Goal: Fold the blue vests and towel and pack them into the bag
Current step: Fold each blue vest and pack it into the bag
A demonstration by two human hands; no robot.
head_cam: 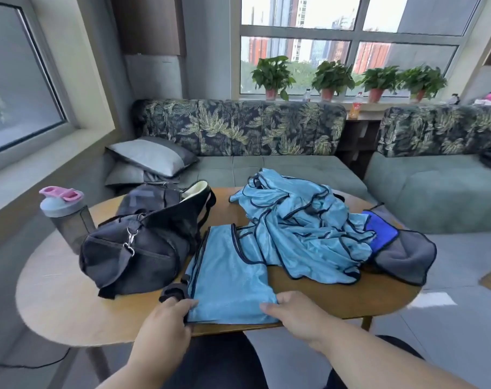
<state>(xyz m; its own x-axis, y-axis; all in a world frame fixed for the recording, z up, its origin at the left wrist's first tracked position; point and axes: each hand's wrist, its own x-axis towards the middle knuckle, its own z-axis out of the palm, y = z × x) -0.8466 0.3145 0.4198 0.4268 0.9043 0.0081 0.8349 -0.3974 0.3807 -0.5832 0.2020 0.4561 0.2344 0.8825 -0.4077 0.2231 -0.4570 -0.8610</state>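
Left hand (165, 318) and right hand (292, 310) each pinch a near corner of the half-folded vest (227, 276) at the worktop (70, 304) edge. Beyond the grip lie the unfolded vests (297, 228) and towel (401, 248); left of it, the bag (137, 248). Risk: slick mesh may slip, or snag the strap (172, 293) beside the left grip.

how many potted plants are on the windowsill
4, in a row on the windowsill behind the sofa: far left, second, third, far right. More could sit beyond the frame's right edge.
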